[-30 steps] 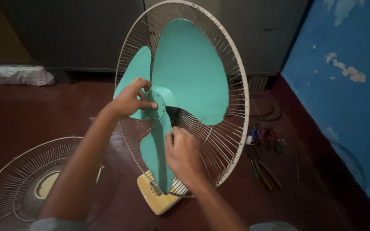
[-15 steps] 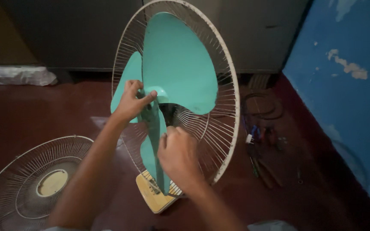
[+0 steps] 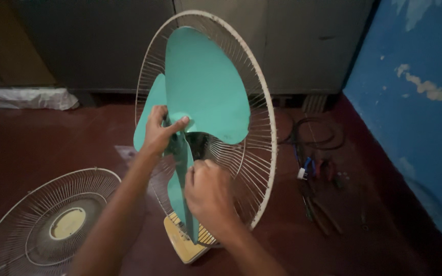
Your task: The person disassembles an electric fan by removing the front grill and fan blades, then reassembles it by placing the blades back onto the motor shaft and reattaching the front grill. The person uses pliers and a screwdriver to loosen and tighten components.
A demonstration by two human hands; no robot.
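I see left hand (image 3: 160,132) clamped on hub of teal fan blade (image 3: 203,87), likely steadying it inside rear wire guard (image 3: 262,153). Right hand (image 3: 208,194) curled shut against lower blade; can't tell what it pinches. Fan stands on cream base (image 3: 182,245), dark red floor (image 3: 37,138). Detached front grille (image 3: 47,225) lies left, tools (image 3: 315,171) right, blue wall (image 3: 415,102).

A dark red floor (image 3: 52,138) is carrying everything here. The fan's cream base (image 3: 182,245) is standing on it at lower centre. A detached wire guard (image 3: 47,222) is lying flat to the left. A crumpled white sheet (image 3: 24,98) is resting along the far wall. Coiled black cable (image 3: 310,134) and scattered hand tools (image 3: 318,189) are lying near the blue wall (image 3: 415,112).
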